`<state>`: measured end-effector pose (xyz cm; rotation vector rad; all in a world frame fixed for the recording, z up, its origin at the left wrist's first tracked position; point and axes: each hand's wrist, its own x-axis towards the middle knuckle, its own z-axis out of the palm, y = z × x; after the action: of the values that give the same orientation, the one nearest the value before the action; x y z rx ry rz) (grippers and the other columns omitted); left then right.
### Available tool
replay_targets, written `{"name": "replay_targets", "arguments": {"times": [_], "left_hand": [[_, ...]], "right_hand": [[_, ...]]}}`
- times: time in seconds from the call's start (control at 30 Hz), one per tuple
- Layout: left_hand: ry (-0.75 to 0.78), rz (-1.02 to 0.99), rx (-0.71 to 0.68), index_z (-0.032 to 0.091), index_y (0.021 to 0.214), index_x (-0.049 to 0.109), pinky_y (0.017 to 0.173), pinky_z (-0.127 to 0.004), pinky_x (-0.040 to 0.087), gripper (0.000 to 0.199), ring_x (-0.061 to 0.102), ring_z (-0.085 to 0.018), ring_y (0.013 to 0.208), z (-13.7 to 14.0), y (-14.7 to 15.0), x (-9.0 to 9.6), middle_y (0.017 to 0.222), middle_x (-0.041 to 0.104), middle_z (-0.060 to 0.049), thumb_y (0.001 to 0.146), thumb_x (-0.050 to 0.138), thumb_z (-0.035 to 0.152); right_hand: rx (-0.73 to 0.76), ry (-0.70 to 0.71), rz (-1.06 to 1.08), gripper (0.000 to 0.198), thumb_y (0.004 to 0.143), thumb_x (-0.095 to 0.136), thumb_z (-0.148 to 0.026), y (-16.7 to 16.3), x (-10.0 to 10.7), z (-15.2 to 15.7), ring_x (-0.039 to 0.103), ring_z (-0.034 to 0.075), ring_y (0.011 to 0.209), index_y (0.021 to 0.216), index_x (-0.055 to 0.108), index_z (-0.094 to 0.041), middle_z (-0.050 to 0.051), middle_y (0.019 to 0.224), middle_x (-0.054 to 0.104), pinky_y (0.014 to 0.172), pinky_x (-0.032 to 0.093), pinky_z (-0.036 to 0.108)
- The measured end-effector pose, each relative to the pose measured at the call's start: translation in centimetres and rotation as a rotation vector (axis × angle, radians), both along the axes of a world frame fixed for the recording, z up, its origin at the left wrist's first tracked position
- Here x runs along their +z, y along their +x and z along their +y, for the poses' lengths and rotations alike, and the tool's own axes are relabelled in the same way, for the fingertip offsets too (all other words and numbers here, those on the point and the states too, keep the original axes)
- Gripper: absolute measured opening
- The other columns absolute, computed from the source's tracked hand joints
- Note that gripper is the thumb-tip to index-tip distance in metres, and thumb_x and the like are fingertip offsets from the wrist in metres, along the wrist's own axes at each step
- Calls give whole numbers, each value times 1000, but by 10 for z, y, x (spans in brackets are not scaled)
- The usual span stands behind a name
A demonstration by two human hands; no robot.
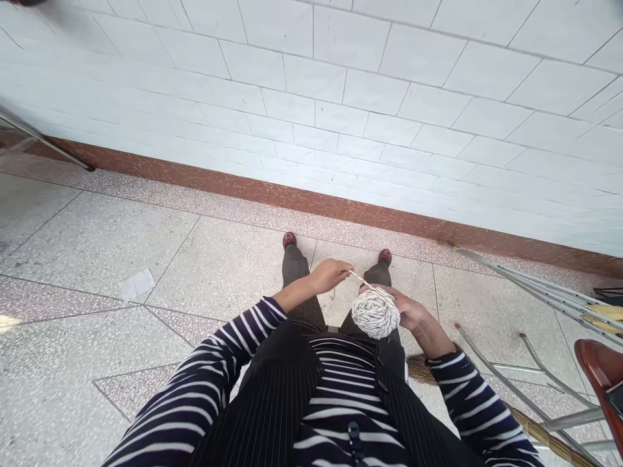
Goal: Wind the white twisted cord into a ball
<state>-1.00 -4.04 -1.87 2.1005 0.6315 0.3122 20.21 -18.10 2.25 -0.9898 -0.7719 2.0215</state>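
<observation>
A round ball of white rope with dark flecks [376, 312] rests in my right hand [411, 312], whose fingers curl around its far side. From the top of the ball a short strand of the rope [361, 279] runs up to the left. My left hand [331, 275] pinches that strand between its fingertips, a little beyond the ball. Both hands are held in front of my body, above my legs. The palm side of my right hand is partly hidden behind the ball.
A white tiled wall [341, 84] with a reddish-brown skirting [272, 192] rises ahead of my feet. Metal-legged furniture [535, 370] stands at the right, with a straw broom [422, 370] beside me. A white paper [137, 285] lies on the speckled floor [233, 266].
</observation>
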Motion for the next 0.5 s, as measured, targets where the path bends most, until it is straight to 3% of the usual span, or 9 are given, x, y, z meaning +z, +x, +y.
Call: {"name": "replay_targets", "arguments": {"times": [0.13, 0.23, 0.37, 0.5], "left_hand": [[-300, -59, 174, 13, 81, 70, 67, -23, 52, 20, 65, -14, 69, 29, -7, -18, 76, 72, -6, 90, 58, 25], [-404, -151, 176, 12, 80, 71, 70, -24, 56, 21, 67, -14, 75, 46, -4, -11, 84, 73, -8, 88, 61, 28], [-361, -217, 182, 10, 84, 71, 68, -24, 56, 23, 66, -13, 71, 63, 8, 12, 80, 72, -7, 89, 61, 30], [-251, -215, 172, 9, 86, 70, 66, -22, 53, 22, 65, -12, 70, 78, 11, 25, 80, 71, -8, 92, 55, 24]], "right_hand": [[-199, 42, -64, 64, 51, 78, -20, 11, 24, 6, 58, 36, 124, 113, 69, -27, 6, 126, 69, 105, 46, 49], [-334, 82, -110, 68, 52, 80, -24, 18, 44, 16, 55, 38, 128, 119, 65, -27, 9, 130, 66, 104, 47, 53], [-438, 169, -169, 60, 57, 79, -27, 16, 81, 30, 56, 38, 128, 115, 63, -28, 11, 125, 67, 100, 51, 56], [-555, 319, -186, 53, 55, 78, -20, 17, 132, 42, 56, 34, 129, 107, 66, -26, 9, 123, 68, 101, 54, 52]]}}
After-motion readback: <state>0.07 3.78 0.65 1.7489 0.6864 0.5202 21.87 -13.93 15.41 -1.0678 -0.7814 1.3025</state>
